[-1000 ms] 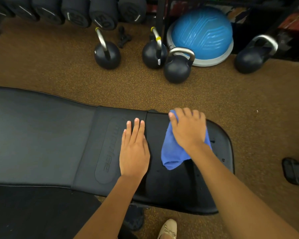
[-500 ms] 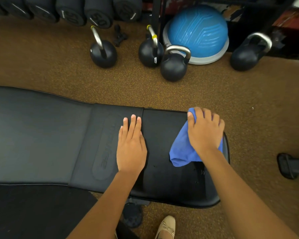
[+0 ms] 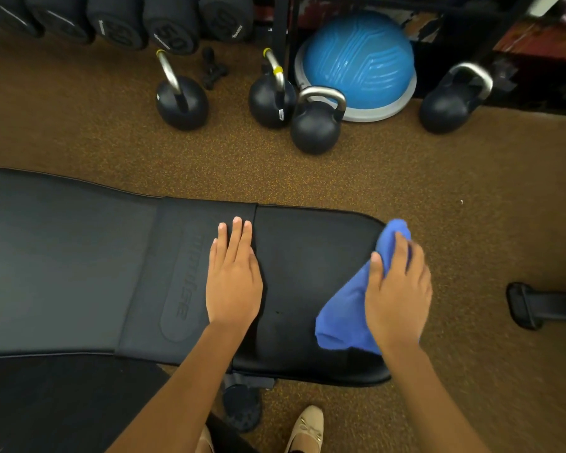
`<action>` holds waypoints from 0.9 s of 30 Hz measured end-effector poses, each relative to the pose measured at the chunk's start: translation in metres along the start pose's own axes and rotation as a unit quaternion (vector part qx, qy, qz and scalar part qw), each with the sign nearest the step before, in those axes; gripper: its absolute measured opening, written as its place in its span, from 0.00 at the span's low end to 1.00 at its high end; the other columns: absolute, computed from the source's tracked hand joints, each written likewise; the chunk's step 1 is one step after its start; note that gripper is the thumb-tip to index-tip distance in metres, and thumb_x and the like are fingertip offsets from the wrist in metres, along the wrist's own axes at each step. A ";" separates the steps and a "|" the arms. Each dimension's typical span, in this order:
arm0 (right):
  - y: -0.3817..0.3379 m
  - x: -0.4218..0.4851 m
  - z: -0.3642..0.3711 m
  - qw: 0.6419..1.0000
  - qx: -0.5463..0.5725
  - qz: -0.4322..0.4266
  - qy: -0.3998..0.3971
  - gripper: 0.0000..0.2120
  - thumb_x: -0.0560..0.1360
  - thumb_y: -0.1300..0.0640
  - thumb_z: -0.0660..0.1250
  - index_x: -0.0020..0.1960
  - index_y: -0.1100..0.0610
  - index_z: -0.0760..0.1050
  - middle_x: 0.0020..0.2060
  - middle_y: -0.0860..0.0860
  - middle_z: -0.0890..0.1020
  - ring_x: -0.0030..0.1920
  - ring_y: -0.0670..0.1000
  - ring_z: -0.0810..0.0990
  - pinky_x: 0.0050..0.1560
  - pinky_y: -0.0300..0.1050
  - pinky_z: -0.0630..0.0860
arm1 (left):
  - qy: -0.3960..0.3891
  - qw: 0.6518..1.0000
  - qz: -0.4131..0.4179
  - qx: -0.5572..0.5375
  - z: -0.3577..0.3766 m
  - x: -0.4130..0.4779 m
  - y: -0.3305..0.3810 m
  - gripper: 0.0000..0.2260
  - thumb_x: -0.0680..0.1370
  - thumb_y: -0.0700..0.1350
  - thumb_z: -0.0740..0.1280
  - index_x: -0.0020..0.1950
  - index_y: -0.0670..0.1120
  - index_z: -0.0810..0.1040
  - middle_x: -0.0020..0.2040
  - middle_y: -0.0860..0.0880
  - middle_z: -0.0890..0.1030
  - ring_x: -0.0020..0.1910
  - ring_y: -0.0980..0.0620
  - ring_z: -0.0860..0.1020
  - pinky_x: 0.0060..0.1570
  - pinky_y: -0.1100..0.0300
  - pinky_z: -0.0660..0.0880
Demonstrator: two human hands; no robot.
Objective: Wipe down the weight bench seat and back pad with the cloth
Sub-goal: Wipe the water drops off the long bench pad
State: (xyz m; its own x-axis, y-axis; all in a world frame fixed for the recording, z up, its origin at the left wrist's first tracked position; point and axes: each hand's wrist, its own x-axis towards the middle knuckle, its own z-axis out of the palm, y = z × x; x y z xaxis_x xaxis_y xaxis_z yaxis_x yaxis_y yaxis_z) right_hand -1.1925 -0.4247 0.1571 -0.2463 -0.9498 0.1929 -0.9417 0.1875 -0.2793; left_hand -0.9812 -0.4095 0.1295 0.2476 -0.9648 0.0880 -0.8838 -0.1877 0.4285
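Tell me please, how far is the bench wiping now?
Done: cannot tell; the seat shows no clear wipe marks. In hand: the right hand grips the cloth at the seat's right end, while the left hand rests flat near the seam. Left: the back pad, where no cloth lies.

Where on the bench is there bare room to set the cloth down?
The back pad left of the left hand is bare along its visible length. On the seat, a bare strip lies between that hand and the blue cloth gripped by the right hand. Crowded: the seat's right end, and the far floor by the kettlebells.
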 end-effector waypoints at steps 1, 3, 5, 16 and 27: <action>0.001 -0.012 -0.004 1.000 -0.009 0.007 0.004 0.23 0.78 0.50 0.55 0.69 0.61 0.66 0.64 0.63 0.71 0.58 0.67 0.72 0.55 0.60 0.70 | -0.001 1.000 -0.001 0.001 0.000 0.000 0.000 0.24 0.80 0.48 0.43 0.74 0.43 0.61 0.75 0.46 0.60 0.75 0.47 0.52 0.73 0.52 0.51; -0.004 -0.028 -0.006 0.999 -0.053 -0.012 -0.002 0.23 0.78 0.51 0.54 0.69 0.61 0.66 0.65 0.63 0.70 0.61 0.68 0.70 0.57 0.62 0.69 | -0.003 1.000 -0.004 0.003 0.000 0.000 0.001 0.24 0.80 0.48 0.42 0.74 0.43 0.61 0.75 0.46 0.60 0.75 0.47 0.52 0.73 0.52 0.51; -0.015 -0.023 -0.001 0.997 -0.065 -0.048 -0.019 0.23 0.78 0.50 0.53 0.70 0.60 0.66 0.67 0.61 0.69 0.65 0.68 0.66 0.62 0.64 0.65 | -0.004 1.000 -0.006 0.005 0.001 0.000 0.001 0.25 0.80 0.48 0.42 0.74 0.43 0.61 0.75 0.47 0.60 0.75 0.47 0.52 0.73 0.52 0.51; -0.023 -0.002 0.013 0.992 -0.044 -0.112 -0.031 0.24 0.79 0.51 0.47 0.73 0.58 0.62 0.72 0.57 0.65 0.72 0.64 0.60 0.70 0.57 0.55 | 0.004 1.000 -0.002 0.007 0.001 0.000 0.001 0.24 0.80 0.47 0.42 0.74 0.42 0.61 0.75 0.46 0.61 0.75 0.47 0.52 0.73 0.52 0.52; -0.055 0.027 0.025 0.987 -0.030 -0.134 -0.081 0.24 0.78 0.53 0.48 0.70 0.58 0.67 0.69 0.57 0.69 0.70 0.66 0.62 0.69 0.60 0.57 | 0.011 1.000 0.001 -0.012 0.001 0.001 0.000 0.24 0.80 0.47 0.43 0.74 0.42 0.62 0.74 0.46 0.61 0.75 0.47 0.53 0.72 0.54 0.49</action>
State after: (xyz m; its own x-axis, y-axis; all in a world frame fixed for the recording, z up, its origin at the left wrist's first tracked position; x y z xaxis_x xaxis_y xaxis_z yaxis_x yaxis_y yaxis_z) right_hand -1.1422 -0.4671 0.1544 0.0485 -0.9941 0.0972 -0.9810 -0.0657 -0.1824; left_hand -0.9811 -0.4104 0.1283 0.2550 -0.9609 0.1082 -0.8744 -0.1814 0.4500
